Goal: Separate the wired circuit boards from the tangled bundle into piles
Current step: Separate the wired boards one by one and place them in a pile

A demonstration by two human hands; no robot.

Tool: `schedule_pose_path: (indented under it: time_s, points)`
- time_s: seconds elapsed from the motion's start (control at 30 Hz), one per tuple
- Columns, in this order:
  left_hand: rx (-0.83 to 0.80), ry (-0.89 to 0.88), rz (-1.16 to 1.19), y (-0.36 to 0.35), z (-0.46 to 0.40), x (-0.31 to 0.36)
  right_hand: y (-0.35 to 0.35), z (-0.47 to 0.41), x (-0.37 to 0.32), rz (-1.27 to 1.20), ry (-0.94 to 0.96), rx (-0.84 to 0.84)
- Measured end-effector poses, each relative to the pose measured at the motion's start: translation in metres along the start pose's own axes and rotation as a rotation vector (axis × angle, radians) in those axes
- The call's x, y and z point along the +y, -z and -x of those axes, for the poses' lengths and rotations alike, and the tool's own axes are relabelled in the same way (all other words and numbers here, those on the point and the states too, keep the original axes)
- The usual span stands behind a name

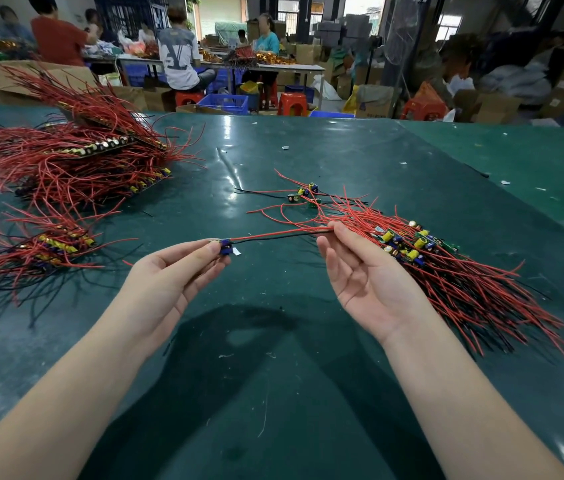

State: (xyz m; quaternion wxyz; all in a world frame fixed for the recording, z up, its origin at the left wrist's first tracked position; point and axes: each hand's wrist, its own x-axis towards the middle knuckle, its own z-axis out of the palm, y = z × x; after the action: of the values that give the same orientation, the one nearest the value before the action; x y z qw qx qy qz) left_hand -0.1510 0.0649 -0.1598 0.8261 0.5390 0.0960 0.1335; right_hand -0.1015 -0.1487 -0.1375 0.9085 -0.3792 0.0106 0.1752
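Note:
My left hand (169, 275) pinches a small circuit board (225, 246) with blue parts above the green table (273, 375). Its red and black wires (280, 234) stretch right to my right hand (363, 271), whose fingertips hold the wire ends while the palm faces up. Just right of that hand lies the tangled bundle (446, 268) of boards with yellow capacitors and red and black wires. A few loose boards (304, 195) lie beyond it. At the left sit a small sorted pile (51, 247) and a large stacked pile (76, 157).
Small scraps and wire bits dot the table. Behind its far edge, several people sit at another workbench (273, 66) among red stools (292, 103), blue crates (225, 102) and cardboard boxes (495, 107).

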Motion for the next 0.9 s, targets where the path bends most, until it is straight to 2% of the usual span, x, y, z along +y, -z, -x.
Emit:
schedule_pose_path:
  time_s: [0.23,0.5,0.57,0.77,0.9]
  points:
    - [-0.025,0.120,0.110,-0.0029,-0.0016,-0.0022,-0.0047,0.0063,-0.0003,-0.092,-0.062,-0.122]
    - [0.010,0.060,0.060,-0.0015,0.0000,0.0029,-0.0018,0.0016,-0.0022,0.096,0.034,-0.007]
    - [-0.003,0.040,0.043,-0.0009,0.0013,0.0040,-0.0026,0.0018,-0.0023,0.080,0.013,0.009]
    - [-0.034,0.046,0.005,-0.0047,0.0030,0.0029,-0.0044,0.0030,-0.0018,-0.176,-0.117,-0.044]
    - [-0.020,0.049,0.022,-0.0028,0.0015,0.0037,-0.0035,0.0025,-0.0027,-0.046,-0.027,0.006]
